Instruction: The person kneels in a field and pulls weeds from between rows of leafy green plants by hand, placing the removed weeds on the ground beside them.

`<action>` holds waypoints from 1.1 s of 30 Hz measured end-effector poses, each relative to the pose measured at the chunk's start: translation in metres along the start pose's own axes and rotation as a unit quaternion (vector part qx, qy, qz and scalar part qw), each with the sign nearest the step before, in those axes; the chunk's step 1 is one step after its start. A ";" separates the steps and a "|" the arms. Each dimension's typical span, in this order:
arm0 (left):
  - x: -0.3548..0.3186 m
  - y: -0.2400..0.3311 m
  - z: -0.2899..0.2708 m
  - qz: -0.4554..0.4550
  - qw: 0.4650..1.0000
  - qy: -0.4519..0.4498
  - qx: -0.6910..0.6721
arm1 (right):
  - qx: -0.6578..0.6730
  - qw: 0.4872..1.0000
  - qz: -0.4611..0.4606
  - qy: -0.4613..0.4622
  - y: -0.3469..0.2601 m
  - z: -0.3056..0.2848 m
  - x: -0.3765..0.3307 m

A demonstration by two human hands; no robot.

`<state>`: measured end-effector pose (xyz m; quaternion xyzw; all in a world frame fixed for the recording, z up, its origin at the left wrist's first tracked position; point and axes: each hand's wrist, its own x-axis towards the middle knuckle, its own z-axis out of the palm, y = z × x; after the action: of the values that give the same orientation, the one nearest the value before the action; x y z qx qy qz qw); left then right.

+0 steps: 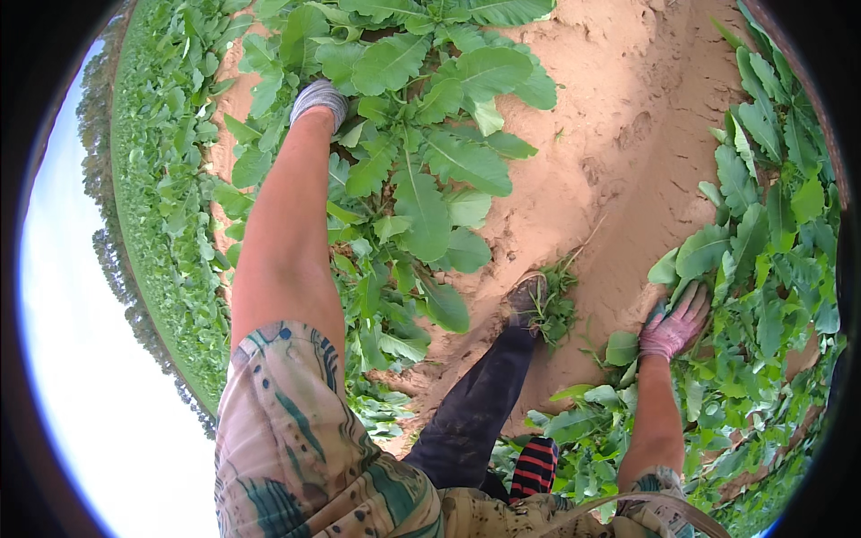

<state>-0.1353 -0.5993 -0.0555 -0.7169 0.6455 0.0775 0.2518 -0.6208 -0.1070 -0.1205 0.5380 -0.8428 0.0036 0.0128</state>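
Observation:
My left hand [318, 103], in a grey knit glove, reaches into a row of broad-leafed green plants [421, 211]. Leaves cover its fingers, so what they touch or hold is hidden. At the right, my right hand [677, 323] wears a pink and dark glove. Its fingers stretch out against the leaves at the edge of another plant row [749, 242], with nothing visible in them.
Sandy soil [619, 134] runs between the two rows. My dark shoe [529, 300] stands on it beside a clump of uprooted-looking weeds [558, 309]. Red-and-black striped cloth [535, 466] shows near my leg. More crop rows [166, 206] spread leftward to trees.

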 end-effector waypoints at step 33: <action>-0.027 0.081 0.003 0.145 0.989 -0.008 -0.019 | 0.018 0.999 0.025 -0.006 -0.001 -0.002 0.000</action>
<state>-0.2172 -0.5778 -0.0672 -0.6197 0.7390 0.1311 0.2296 -0.6196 -0.1078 -0.1187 0.5166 -0.8561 0.0163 -0.0020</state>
